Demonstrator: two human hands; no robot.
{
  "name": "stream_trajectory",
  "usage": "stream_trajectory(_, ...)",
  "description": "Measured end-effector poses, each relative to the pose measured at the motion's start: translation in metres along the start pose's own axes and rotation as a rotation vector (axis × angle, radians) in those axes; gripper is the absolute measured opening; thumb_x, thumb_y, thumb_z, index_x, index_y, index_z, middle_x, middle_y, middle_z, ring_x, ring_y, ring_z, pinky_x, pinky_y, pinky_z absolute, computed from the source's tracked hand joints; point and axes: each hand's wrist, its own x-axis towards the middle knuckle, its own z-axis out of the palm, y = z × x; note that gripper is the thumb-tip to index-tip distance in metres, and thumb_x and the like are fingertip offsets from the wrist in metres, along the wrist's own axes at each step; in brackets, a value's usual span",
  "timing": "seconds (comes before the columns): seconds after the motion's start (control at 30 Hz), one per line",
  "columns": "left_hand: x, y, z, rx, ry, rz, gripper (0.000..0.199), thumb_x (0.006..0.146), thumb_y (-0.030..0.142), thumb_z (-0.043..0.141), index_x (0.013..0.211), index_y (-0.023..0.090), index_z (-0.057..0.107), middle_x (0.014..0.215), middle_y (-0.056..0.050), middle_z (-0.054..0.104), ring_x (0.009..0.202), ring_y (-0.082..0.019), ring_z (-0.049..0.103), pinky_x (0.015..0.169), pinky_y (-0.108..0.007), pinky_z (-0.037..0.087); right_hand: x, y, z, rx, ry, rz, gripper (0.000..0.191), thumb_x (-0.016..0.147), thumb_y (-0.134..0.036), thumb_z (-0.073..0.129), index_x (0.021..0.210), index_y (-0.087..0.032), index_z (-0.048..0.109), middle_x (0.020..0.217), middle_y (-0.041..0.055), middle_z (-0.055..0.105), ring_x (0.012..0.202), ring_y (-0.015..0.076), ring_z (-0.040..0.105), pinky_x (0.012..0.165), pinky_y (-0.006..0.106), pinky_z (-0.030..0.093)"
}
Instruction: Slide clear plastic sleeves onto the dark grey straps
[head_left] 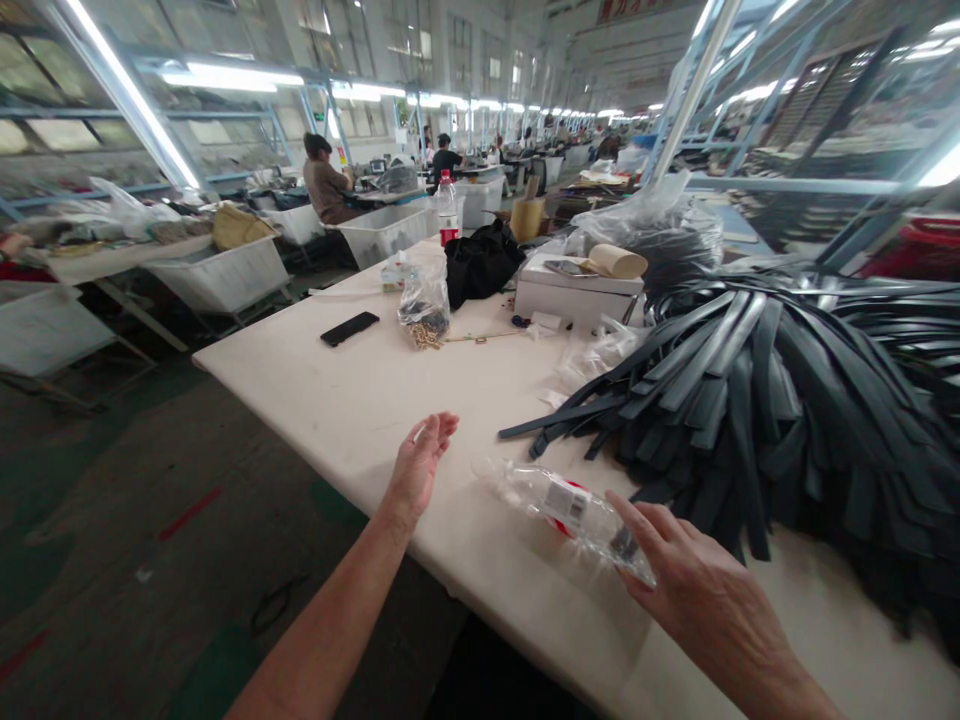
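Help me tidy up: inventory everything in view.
Table: one, beige, centre
Phone: one, black, table's left
Parts bag: one, clear, right of phone
Bottle: one, clear, far end
Bundle: one, black, beside bottle
Box: one, white, beside bundle
Roll: one, beige, on box
Strips: many, charcoal, right
Wrapped heap: one, grey, behind strips
Bins: several, white, background
People: several, brown or black clothes, background
Lights: many, white, overhead
Package: one, clear, near side
Left hand: one, bare, over table
Right hand: one, bare, at package

Red-and-white label (568, 503), charcoal straps (716, 400), cream tabletop (337, 390)
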Motion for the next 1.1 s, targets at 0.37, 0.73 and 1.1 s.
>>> stream_trajectory(0.37,-0.003,0.009,0.007,-0.006,-0.036,0.007,0.051,0.065,0.062,0.078,0.094,0.021,0.073,0.107,-0.010,0.074,0.114,-0.026,0.060,0.095,-0.034,0.038,-0.003,0.001,0.015,0.218,-0.061,0.117,0.060,0.084,-0.030,0.060,0.140,-0.025,0.039,0.112,0.0054,0.064,0.086,0.0238,0.071,0.065,0.034,0.059)
stream_trajectory(0.73,-0.016,0.034,0.051,-0.095,-0.297,-0.075,0.052,0.069,0.061,0.075,0.101,0.020,0.073,0.109,-0.008,0.073,0.108,-0.024,0.062,0.093,-0.033,0.043,0.030,-0.053,0.011,0.618,0.046,0.201,0.072,0.075,-0.021,0.066,0.140,-0.028,0.036,0.120,0.0075,0.062,0.097,0.0250,0.067,0.081,0.037,0.058)
stream_trajectory(1.1,-0.048,0.052,0.009,0.015,-0.153,-0.004,0.049,0.074,0.059,0.072,0.102,0.019,0.070,0.110,-0.010,0.074,0.106,-0.023,0.065,0.095,-0.034,0.046,0.025,-0.119,0.028,0.718,0.179,0.179,0.083,0.064,-0.011,0.065,0.140,-0.024,0.035,0.120,0.0108,0.062,0.101,0.0271,0.065,0.084,0.040,0.060)
